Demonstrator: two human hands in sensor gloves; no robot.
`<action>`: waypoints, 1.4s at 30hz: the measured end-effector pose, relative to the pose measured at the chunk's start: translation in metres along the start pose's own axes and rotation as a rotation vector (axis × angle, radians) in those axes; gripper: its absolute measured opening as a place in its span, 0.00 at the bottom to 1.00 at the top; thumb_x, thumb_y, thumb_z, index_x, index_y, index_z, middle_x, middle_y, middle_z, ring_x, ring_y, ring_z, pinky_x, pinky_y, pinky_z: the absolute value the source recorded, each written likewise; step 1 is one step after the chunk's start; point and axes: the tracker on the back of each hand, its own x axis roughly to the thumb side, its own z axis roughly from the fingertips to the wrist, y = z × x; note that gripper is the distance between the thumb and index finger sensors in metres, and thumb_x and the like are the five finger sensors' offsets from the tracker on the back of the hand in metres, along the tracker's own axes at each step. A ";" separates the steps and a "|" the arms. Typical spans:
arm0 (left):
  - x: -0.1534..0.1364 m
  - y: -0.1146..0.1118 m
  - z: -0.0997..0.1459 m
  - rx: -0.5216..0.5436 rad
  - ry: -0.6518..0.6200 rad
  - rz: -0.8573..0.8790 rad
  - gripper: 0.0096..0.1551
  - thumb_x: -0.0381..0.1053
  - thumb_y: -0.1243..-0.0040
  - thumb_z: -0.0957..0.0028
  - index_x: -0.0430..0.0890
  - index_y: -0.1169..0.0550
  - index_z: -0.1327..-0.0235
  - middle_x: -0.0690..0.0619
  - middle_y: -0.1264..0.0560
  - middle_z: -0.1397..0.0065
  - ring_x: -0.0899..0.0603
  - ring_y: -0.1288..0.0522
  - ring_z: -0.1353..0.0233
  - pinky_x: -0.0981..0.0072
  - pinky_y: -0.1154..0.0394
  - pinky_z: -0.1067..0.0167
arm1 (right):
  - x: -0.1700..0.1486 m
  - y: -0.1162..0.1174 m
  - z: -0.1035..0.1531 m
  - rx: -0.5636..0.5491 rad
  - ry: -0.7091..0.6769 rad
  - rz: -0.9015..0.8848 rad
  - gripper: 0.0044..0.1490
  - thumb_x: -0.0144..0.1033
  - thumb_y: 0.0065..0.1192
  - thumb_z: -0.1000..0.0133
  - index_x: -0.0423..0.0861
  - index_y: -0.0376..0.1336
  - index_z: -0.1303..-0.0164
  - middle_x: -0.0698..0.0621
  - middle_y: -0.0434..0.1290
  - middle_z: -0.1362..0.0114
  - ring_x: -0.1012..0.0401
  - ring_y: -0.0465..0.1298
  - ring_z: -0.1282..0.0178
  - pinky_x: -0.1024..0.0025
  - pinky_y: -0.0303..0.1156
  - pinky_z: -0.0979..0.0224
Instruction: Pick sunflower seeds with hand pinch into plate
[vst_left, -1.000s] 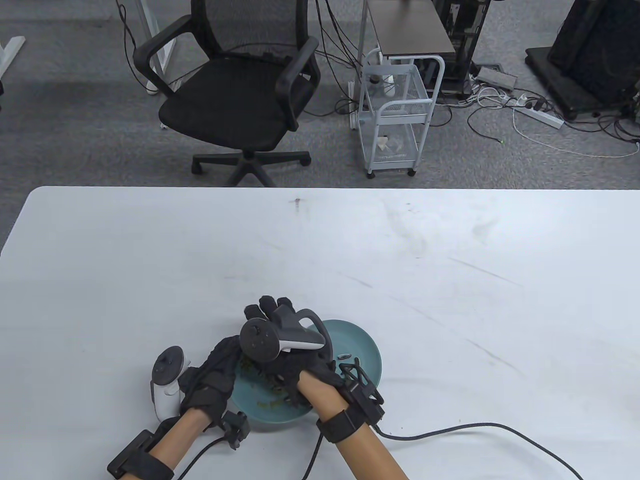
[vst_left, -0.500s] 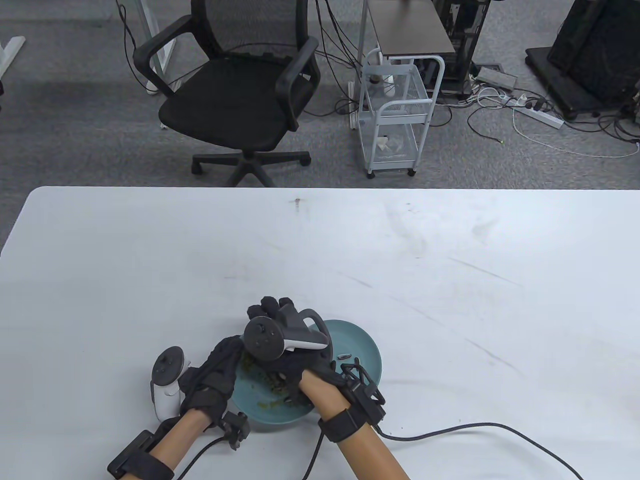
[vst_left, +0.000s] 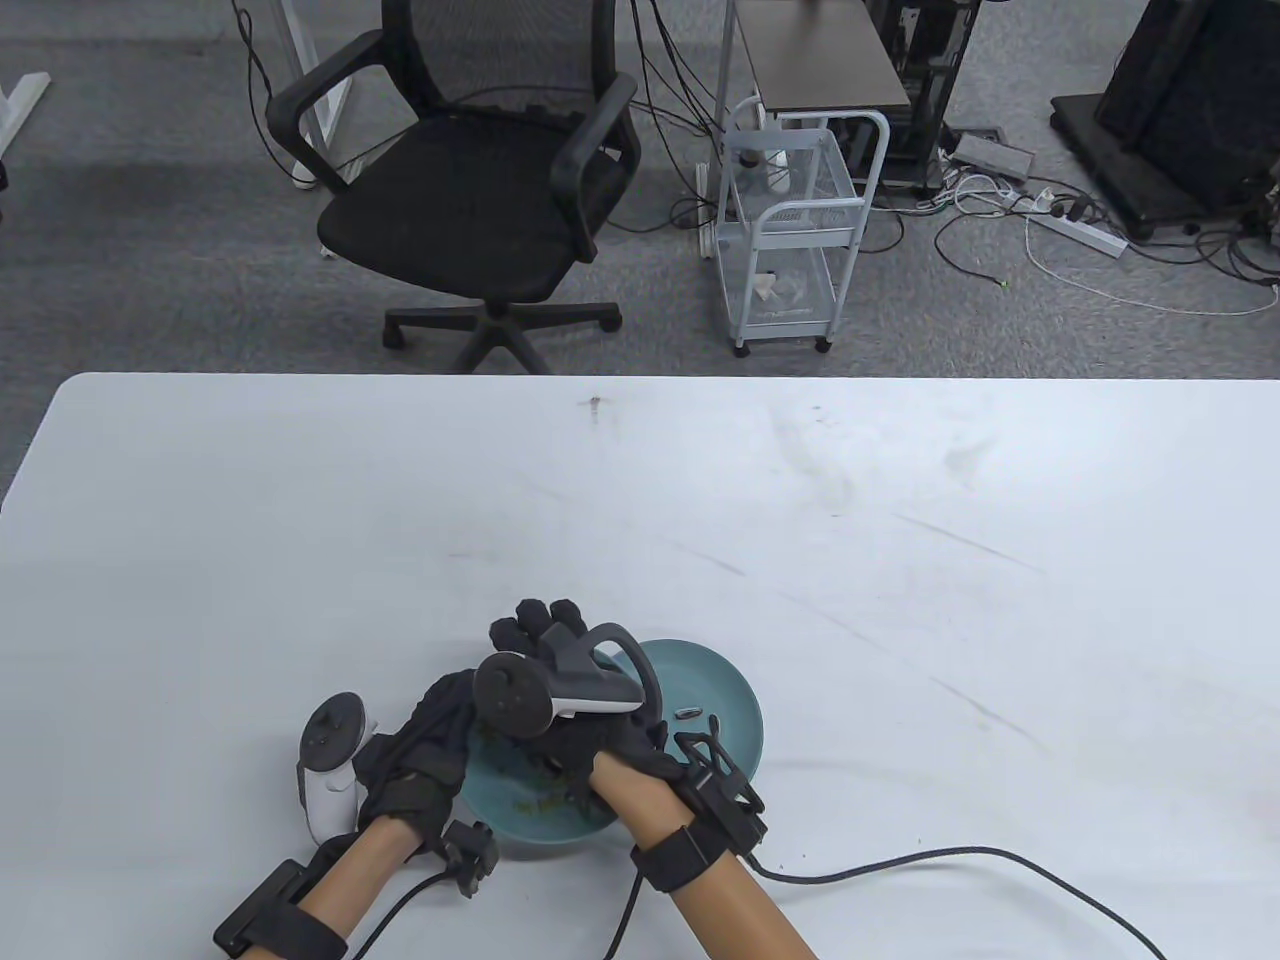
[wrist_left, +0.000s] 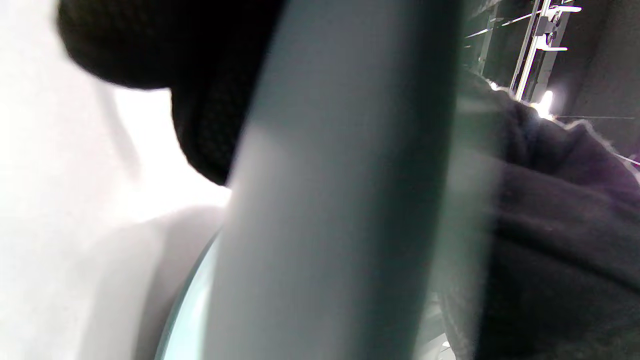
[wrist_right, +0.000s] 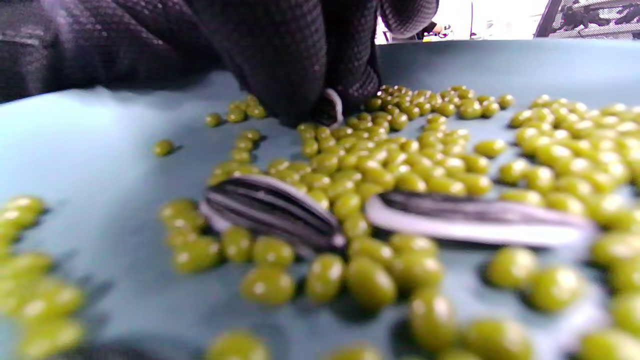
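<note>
One teal plate (vst_left: 735, 690) is sitting near the front edge of a white table (vst_left: 900, 560), and it is holding a scatter of small green beans (wrist_right: 400, 165) with striped sunflower seeds lying among them: one seed (wrist_right: 272, 212) and a second seed (wrist_right: 475, 217) are resting flat in the beans close to the right wrist camera, and a third seed (vst_left: 691, 714) is lying apart on bare plate toward the right rim. The right hand (vst_left: 590, 735) is reaching down into the plate, its fingertips (wrist_right: 300, 90) pressing together on a further seed (wrist_right: 332, 107) standing on edge. The left hand (vst_left: 420, 760) is resting at the plate's left rim; its finger state cannot be told. No readable writing is showing anywhere.
</note>
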 end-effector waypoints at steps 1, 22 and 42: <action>0.000 0.000 0.000 -0.003 0.000 0.000 0.27 0.57 0.56 0.31 0.41 0.39 0.29 0.38 0.22 0.45 0.40 0.14 0.62 0.53 0.20 0.63 | 0.000 0.000 0.000 -0.004 -0.007 0.006 0.21 0.27 0.77 0.47 0.30 0.74 0.50 0.27 0.52 0.18 0.27 0.44 0.21 0.23 0.38 0.28; 0.001 0.000 0.000 0.000 -0.003 0.001 0.27 0.58 0.56 0.31 0.41 0.39 0.29 0.39 0.22 0.44 0.41 0.14 0.62 0.53 0.20 0.63 | -0.002 -0.010 0.006 -0.045 -0.021 -0.044 0.21 0.28 0.76 0.45 0.27 0.74 0.51 0.27 0.51 0.18 0.27 0.43 0.21 0.24 0.37 0.28; 0.004 0.004 0.002 0.027 0.005 0.022 0.27 0.58 0.57 0.30 0.41 0.39 0.29 0.39 0.22 0.44 0.41 0.14 0.62 0.54 0.20 0.63 | -0.067 -0.050 0.078 -0.236 0.168 -0.178 0.21 0.28 0.76 0.45 0.28 0.74 0.50 0.26 0.48 0.18 0.26 0.39 0.21 0.24 0.34 0.28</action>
